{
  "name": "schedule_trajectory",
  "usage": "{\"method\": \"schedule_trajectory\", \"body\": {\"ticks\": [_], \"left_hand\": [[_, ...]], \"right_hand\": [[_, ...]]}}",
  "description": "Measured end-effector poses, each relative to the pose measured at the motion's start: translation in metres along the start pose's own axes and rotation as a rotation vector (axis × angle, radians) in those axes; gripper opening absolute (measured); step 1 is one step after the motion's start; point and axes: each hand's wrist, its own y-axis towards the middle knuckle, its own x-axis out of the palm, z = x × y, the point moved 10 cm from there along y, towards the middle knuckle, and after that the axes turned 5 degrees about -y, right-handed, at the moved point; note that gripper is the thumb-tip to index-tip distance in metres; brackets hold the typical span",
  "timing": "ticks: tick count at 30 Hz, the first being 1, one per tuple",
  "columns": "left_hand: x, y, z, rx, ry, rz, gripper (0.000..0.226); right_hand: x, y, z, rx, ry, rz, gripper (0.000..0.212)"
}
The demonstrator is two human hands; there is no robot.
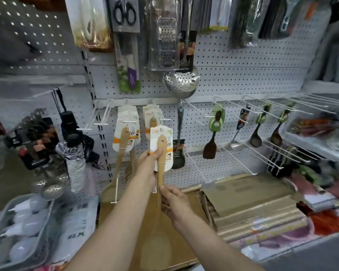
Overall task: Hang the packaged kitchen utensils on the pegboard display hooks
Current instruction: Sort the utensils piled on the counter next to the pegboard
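Note:
I hold a wooden spatula (160,173) on a white printed card upright in front of the pegboard (233,59). My left hand (147,167) grips the card and handle at the card's lower edge. My right hand (174,204) pinches the handle lower down, above the broad blade. The card's top sits just below a white hook (160,116) that carries more of the same carded spatulas (152,114). Another carded wooden spatula (124,137) hangs on the hook to the left.
Long white wire hooks (231,110) stick out to the right, some holding dark spoons (255,133) and a black turner (209,147). A steel skimmer (181,81) and grater hang above. Umbrellas (72,153) hang left. A cardboard box (145,231) lies below my hands.

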Motion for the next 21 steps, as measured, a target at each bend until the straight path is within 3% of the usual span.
{"method": "schedule_trajectory", "body": {"ticks": [15, 21], "left_hand": [[-0.001, 0.079, 0.023, 0.007, -0.002, 0.026, 0.014], [-0.009, 0.074, 0.026, 0.001, 0.046, 0.054, 0.031]], "right_hand": [[0.033, 0.077, -0.016, 0.063, -0.039, 0.012, 0.007], [0.031, 0.088, -0.024, 0.076, -0.125, 0.053, 0.018]]}}
